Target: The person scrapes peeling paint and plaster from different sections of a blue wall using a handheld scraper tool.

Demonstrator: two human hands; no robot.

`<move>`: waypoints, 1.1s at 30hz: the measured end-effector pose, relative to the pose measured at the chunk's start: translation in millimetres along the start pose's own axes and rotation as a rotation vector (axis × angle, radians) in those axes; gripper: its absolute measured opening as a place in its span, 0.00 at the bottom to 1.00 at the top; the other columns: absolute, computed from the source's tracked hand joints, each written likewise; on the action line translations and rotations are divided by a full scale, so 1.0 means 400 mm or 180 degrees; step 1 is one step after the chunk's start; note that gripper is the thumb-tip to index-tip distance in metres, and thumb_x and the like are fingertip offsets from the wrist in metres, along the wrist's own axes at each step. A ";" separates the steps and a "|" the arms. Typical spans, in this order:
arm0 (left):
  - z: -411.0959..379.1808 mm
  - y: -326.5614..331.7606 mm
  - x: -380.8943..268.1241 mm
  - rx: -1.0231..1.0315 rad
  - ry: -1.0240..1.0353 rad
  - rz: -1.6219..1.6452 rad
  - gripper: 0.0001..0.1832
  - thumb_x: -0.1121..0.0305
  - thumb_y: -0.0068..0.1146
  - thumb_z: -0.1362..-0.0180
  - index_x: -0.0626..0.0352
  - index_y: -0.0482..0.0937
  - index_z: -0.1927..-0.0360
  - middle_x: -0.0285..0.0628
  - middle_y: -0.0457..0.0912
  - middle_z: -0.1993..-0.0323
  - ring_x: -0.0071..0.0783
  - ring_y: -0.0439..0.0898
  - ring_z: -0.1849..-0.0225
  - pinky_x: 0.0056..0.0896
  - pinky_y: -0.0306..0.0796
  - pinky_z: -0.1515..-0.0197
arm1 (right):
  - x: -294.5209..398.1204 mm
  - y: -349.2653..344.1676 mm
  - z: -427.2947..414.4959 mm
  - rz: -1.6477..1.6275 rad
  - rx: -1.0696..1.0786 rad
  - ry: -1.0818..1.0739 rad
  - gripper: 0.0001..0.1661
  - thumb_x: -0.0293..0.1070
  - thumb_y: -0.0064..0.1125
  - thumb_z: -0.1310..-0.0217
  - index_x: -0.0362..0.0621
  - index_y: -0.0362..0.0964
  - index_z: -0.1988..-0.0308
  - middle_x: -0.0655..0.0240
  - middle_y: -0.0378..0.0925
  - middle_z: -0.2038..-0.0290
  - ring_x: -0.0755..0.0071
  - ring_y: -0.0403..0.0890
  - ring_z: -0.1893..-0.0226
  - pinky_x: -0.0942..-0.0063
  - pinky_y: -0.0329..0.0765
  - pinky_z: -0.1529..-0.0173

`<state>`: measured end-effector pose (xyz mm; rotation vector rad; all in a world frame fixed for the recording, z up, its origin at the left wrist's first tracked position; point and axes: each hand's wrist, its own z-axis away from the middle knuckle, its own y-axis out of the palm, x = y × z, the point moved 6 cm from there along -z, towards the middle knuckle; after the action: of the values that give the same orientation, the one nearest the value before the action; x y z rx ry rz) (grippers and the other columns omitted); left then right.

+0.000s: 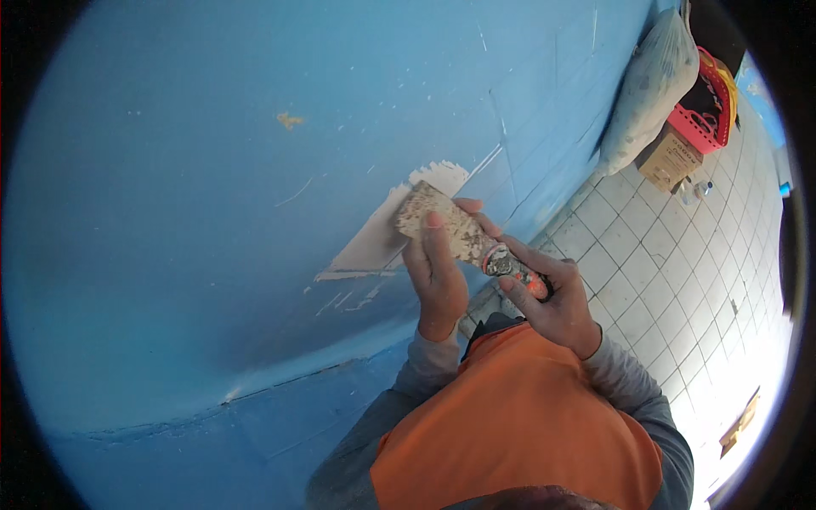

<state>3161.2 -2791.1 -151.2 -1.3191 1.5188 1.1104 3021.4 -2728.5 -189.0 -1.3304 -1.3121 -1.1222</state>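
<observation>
My right hand (556, 303) grips the worn, orange-marked handle of a wide-bladed scraper (446, 223). Its blade is crusted with pale, dried material and points up and left. With the thumb on the blade's upper face and the other fingers partly hidden beneath, my left hand (441, 280) holds the blade too. Behind the tool, a bare whitish patch (376, 233) with ragged edges interrupts the blue paint of the wall (191, 191). The blade overlaps this patch; whether it touches the wall is hard to tell. Thin scratches run below and to the right of the patch.
A filled translucent plastic sack (653, 89) leans on the wall at upper right. Beside it, a pink plastic basket (701, 131) sits on a cardboard box (670, 159), near a clear plastic bottle (692, 191). White square tiles (628, 255) cover the floor on the right.
</observation>
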 end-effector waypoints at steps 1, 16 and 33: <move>-0.001 -0.004 -0.014 -0.0051 0.0113 -0.0008 0.27 0.56 0.25 0.25 0.69 0.74 0.57 0.44 0.81 0.73 0.27 0.80 0.70 0.28 0.74 0.64 | 0.023 0.001 -0.015 0.0098 0.0065 -0.0090 0.27 0.29 0.66 0.41 0.38 0.73 0.42 0.60 0.85 0.66 0.83 0.81 0.72 0.80 0.77 0.66; -0.003 0.004 0.029 0.0191 -0.0155 0.0077 0.26 0.57 0.27 0.25 0.68 0.75 0.58 0.43 0.80 0.75 0.27 0.80 0.72 0.26 0.75 0.68 | -0.022 0.016 0.008 0.0049 0.0032 -0.0051 0.27 0.30 0.64 0.38 0.35 0.71 0.41 0.60 0.85 0.66 0.84 0.80 0.71 0.80 0.77 0.65; -0.019 0.026 0.010 0.0142 0.0062 0.0019 0.29 0.53 0.26 0.25 0.69 0.75 0.59 0.43 0.80 0.76 0.25 0.80 0.72 0.25 0.73 0.69 | -0.016 -0.003 0.004 -0.0132 -0.0086 0.0088 0.27 0.34 0.62 0.36 0.34 0.70 0.41 0.59 0.84 0.61 0.82 0.80 0.62 0.78 0.77 0.56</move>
<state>3150.4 -2798.9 -151.8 -1.2994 1.5540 1.0644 3020.2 -2727.9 -195.7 -1.3082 -1.3141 -1.1864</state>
